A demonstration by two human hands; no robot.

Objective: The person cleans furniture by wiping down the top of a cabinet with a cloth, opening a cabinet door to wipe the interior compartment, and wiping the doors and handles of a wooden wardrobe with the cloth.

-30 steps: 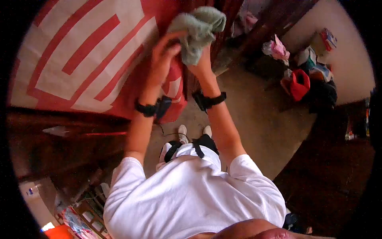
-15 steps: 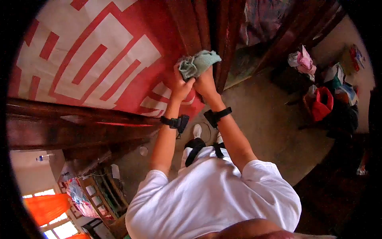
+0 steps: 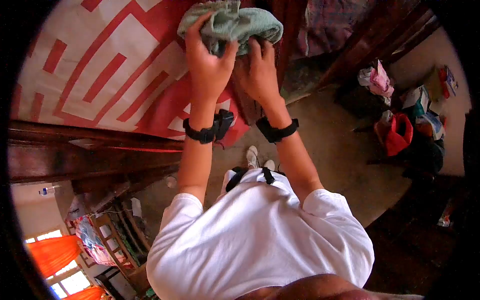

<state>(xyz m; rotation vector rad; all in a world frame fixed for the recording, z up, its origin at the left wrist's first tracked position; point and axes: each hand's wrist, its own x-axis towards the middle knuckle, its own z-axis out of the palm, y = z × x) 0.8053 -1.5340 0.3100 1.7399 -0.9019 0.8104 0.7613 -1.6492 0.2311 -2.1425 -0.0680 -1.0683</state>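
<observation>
A crumpled pale green cloth (image 3: 260,25) is held up at the top of the head view, in front of dark wood. My left hand (image 3: 207,65) grips its left part, thumb and fingers bent around the fabric. On the cloth's lower right side, my right hand (image 3: 260,70) has its fingers curled into the folds. Some fingertips are hidden by the fabric. Both wrists carry black straps with a small dark box.
A red and white patterned panel (image 3: 110,65) fills the upper left, with a dark wooden beam (image 3: 90,155) below it. Bags, including a red one (image 3: 400,135), and a pink bundle (image 3: 381,82) are piled at the right. An orange curtain (image 3: 55,252) hangs at lower left.
Both hands have moved up and farther out with the cloth. The cloth has gone from a tight bunch to a wider, looser spread, and the hands have separated a little.
</observation>
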